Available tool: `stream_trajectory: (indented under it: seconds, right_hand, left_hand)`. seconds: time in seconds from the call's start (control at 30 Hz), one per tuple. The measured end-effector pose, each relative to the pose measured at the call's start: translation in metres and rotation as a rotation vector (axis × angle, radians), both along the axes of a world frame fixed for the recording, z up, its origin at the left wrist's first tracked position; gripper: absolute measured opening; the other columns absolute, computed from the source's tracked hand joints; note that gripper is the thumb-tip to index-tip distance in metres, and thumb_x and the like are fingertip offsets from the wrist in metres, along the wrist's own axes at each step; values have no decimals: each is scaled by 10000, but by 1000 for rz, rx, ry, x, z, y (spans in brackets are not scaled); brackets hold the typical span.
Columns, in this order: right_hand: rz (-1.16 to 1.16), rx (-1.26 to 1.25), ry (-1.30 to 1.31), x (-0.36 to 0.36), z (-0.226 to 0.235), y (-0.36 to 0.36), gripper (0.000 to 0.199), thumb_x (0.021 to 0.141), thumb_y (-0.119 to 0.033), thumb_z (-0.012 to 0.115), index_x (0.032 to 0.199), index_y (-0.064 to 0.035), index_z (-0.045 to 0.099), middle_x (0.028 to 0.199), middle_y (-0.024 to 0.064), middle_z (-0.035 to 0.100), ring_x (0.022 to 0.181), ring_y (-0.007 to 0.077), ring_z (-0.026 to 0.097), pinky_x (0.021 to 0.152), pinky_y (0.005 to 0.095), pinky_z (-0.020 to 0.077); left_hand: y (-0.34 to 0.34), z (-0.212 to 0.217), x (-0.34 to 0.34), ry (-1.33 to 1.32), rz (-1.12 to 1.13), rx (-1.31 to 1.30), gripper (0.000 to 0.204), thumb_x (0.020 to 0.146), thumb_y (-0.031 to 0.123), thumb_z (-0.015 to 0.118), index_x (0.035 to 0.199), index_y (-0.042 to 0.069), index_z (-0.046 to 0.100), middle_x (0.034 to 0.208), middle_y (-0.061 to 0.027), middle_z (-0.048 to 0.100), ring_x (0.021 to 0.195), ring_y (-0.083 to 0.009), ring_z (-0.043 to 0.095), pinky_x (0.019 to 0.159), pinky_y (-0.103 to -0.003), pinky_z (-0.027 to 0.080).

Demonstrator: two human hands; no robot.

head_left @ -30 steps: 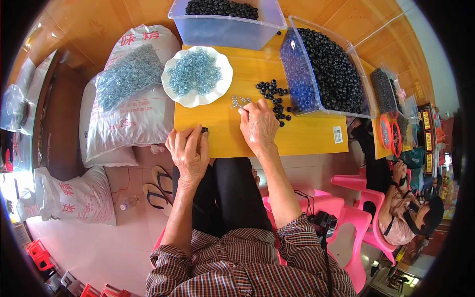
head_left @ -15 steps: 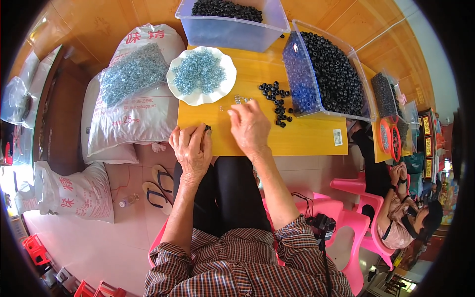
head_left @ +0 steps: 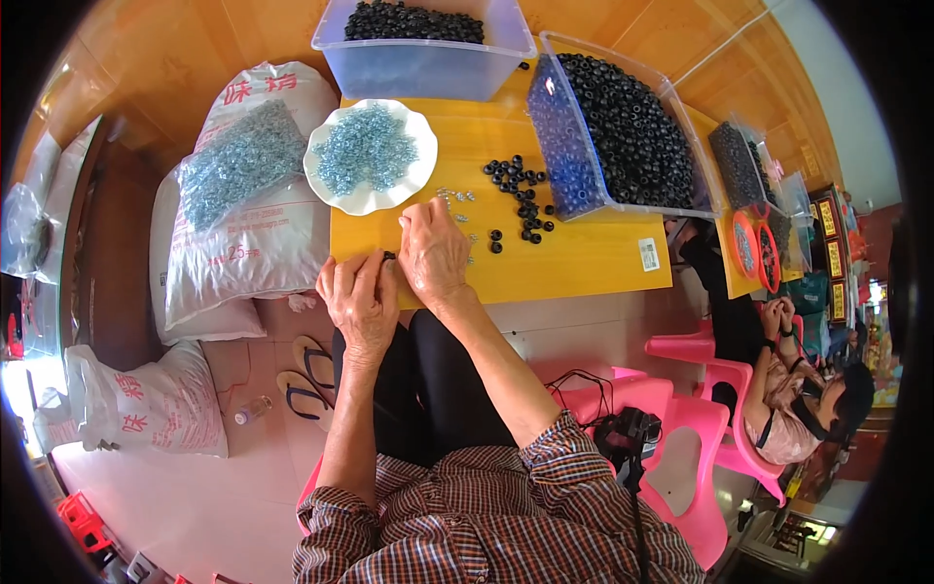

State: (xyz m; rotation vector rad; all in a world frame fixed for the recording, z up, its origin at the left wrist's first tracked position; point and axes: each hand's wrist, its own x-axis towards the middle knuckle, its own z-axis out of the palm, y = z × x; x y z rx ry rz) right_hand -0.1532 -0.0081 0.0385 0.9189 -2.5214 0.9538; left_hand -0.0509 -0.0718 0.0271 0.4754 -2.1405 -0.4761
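My left hand rests at the table's near edge, its fingers closed on a small black ring-shaped piece. Close beside it is my right hand, its thumb and fingers pinched together; what they hold, if anything, is too small to make out. Just beyond the right hand lie a few tiny clear pieces. A scattered group of black round pieces with holes is to the right. A white scalloped plate heaped with small bluish clear pieces stands farther off on the left.
Clear tubs of black pieces stand at the back and right of the yellow table. Left of it, a bag of clear pieces lies on a large white sack. A person sits at right near pink chairs.
My right hand has moved left and toward me, from above the tiny clear pieces to beside my left hand. The left hand keeps its hold. The whole view has shifted slightly.
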Motion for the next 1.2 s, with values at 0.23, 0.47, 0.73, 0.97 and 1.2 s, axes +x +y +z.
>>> stream_trajectory:
  seconds: [0.23,0.47,0.73,0.97,1.2]
  right_hand:
    - [89,-451,-214,27,3,49,30,888,-11,581,872,-23,559,784,96,563,615,172,581,543,293,479]
    - [-69,-692,-777,41,14,125,166,888,-94,643,1033,-12,640,830,4,636,661,46,575,543,184,446]
    - [-205,-627,-794,37,17,157,198,904,-101,610,1076,-6,634,896,28,664,683,72,595,537,191,436]
    - [-179,-630,-738,37,11,158,196,908,-81,598,1084,-2,633,904,31,658,674,68,590,540,190,450]
    - [-155,-654,-708,36,6,157,183,901,-49,593,1069,13,630,906,44,645,669,78,589,549,196,461]
  left_hand:
    - [-2,-2,3,2,4,-12,198,751,66,690,949,71,684,911,-54,602,899,-258,560,950,-435,385]
    - [24,12,-4,-39,-73,-41,230,710,52,702,938,85,687,911,-47,589,887,-259,538,870,-399,374]
    - [72,23,-50,-33,-270,-30,191,717,69,709,904,93,681,873,-35,566,859,-245,527,895,-419,345]
    - [68,28,-79,-119,-318,-104,244,722,6,624,911,138,705,871,-40,545,877,-246,513,930,-458,325]
    - [55,32,-90,-342,-453,-220,325,719,-35,566,909,178,723,933,-43,531,965,-247,504,1000,-546,267]
